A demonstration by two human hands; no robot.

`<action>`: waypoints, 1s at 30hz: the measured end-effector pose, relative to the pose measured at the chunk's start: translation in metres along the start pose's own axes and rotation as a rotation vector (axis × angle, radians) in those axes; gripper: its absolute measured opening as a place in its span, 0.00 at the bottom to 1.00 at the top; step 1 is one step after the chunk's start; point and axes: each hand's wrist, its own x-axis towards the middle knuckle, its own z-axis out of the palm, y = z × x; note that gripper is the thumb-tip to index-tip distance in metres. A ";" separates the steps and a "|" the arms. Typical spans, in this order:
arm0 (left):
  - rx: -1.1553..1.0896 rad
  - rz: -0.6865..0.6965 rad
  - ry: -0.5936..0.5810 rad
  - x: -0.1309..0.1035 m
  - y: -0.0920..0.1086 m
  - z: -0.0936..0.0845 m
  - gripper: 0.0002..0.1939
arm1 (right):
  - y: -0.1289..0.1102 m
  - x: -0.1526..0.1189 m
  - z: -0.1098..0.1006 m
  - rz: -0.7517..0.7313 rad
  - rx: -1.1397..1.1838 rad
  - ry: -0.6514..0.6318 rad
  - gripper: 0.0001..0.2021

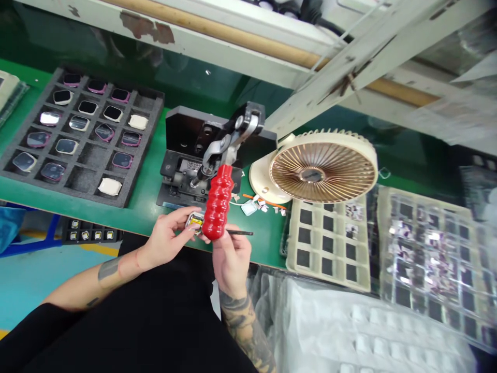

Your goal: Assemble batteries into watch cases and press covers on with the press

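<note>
My left hand (170, 234) pinches a small smartwatch case (194, 221), its inside with a yellow part facing up. Close beside it, my right hand (232, 257) is closed around a thin black stick-like tool (243, 233), whose tip end is hidden. The red ribbed handle (218, 204) of a black toggle press (190, 173) hangs in front of the right fingers and covers part of them. Whether the tool touches the watch case cannot be seen.
Left of the press lies a grey foam tray (87, 155) with several smartwatches in its pockets. A cream fan (324, 166) stands to the right, small scraps (264, 204) by its base. Compartment trays (330, 277) and plastic-wrapped trays (349, 316) are further right.
</note>
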 end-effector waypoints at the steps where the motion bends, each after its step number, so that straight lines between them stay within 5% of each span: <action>1: -0.004 0.003 0.023 0.001 0.001 0.001 0.22 | -0.001 -0.003 -0.002 0.001 -0.006 -0.034 0.07; 3: -0.020 -0.012 0.069 0.004 0.003 0.002 0.22 | -0.004 -0.009 -0.006 -0.084 -0.079 -0.011 0.06; 8: -0.129 -0.129 0.066 0.007 0.004 0.005 0.24 | -0.002 -0.007 -0.012 -0.247 -0.208 0.282 0.06; 14: -0.355 -0.231 0.014 0.009 -0.001 0.006 0.32 | 0.001 -0.002 -0.012 -0.130 -0.121 0.169 0.06; 17: -0.366 -0.290 0.061 0.013 -0.004 0.004 0.29 | -0.029 0.000 -0.030 -0.259 -0.090 0.135 0.04; 21: -0.154 -0.181 0.024 0.013 -0.008 0.000 0.31 | -0.088 0.014 -0.078 -0.563 -0.236 0.214 0.03; 25: 0.003 -0.112 -0.062 0.008 -0.015 -0.004 0.26 | -0.112 0.058 -0.093 -0.537 -0.737 0.149 0.06; 28: 0.053 -0.088 -0.133 0.009 -0.019 -0.010 0.19 | -0.108 0.115 -0.067 -0.601 -0.919 0.043 0.08; 30: 0.078 -0.076 -0.161 0.010 -0.019 -0.013 0.18 | -0.107 0.146 -0.046 -0.714 -0.850 0.123 0.08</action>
